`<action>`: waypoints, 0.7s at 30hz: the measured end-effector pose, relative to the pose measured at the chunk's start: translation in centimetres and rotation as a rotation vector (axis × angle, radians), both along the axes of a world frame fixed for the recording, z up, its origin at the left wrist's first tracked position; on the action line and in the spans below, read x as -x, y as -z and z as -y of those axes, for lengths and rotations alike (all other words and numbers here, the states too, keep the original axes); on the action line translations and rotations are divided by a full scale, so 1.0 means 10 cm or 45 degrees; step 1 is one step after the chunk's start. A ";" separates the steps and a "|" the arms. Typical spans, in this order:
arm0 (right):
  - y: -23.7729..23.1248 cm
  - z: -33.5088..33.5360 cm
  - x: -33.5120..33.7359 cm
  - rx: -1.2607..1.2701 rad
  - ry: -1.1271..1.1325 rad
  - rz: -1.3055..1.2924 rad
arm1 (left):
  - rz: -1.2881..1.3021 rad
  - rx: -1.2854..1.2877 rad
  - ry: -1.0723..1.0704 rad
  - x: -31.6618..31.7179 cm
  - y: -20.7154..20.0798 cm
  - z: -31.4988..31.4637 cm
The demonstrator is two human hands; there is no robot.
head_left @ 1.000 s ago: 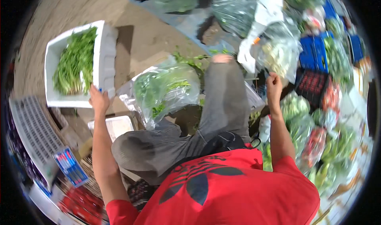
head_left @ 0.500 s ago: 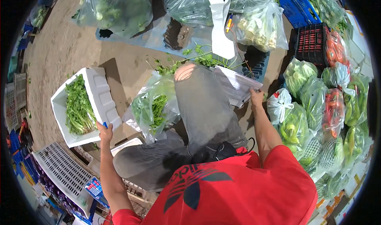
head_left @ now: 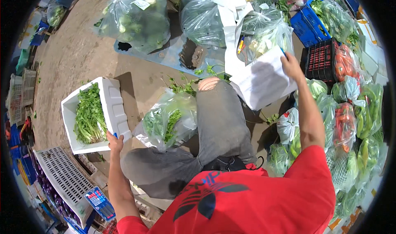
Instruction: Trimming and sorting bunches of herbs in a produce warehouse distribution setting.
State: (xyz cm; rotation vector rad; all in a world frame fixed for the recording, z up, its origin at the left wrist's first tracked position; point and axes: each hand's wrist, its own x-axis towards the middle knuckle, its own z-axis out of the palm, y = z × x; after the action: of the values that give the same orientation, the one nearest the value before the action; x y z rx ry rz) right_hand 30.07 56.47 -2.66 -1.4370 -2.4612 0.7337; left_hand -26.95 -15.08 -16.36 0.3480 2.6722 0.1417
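Observation:
At the left a white foam box (head_left: 115,106), tilted toward me, holds a bunch of leafy green herbs (head_left: 88,116). My left hand (head_left: 115,142) is closed at the box's near right corner, and a small blue thing, perhaps a pen, shows at its fingers. My right hand (head_left: 292,67) grips the far right edge of some white paper sheets (head_left: 264,79), raised beyond my knee; something blue shows at that edge. Between the box and my leg, an open clear plastic bag (head_left: 181,128) contains more green herbs. Loose green stems (head_left: 183,87) lie beyond it.
Bagged vegetables (head_left: 142,25) sit on a blue pallet (head_left: 167,58) ahead, beside a pen (head_left: 240,45). Further bags of peppers (head_left: 344,120) crowd the right, near black (head_left: 321,60) and blue (head_left: 307,25) crates. A white crate (head_left: 62,172) and a calculator-like keypad (head_left: 100,203) are lower left.
My right hand has moved up and away from me, lifting the paper sheets so their broad side shows. My left hand stays at the foam box. The whole view has shifted slightly.

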 end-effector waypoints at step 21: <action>0.05 2.89 3.52 0.009 -0.971 -0.386 | 0.323 -0.795 -0.302 -0.43 -0.37 -0.27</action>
State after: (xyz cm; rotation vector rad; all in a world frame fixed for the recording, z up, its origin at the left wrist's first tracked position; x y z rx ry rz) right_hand -5.14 27.56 -3.17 -0.2951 -2.7110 0.9899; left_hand -22.67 -12.33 -12.61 0.1781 2.3489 1.0301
